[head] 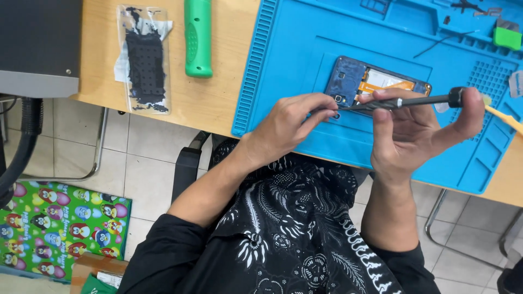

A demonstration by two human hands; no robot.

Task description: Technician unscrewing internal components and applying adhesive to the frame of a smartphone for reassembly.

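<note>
Right grip: my right hand [419, 133] clamps the screwdriver [403, 102], long axis lying left-right.
Left grip: my left hand [291, 125] pinches its tip, centre frame, over the opened phone [376, 81].

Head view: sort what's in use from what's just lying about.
In use: left hand, right hand, screwdriver, opened phone, blue mat.

Lying about: green handle, black perforated strip in clear sleeve, green block, patterned gift wrap.
</note>
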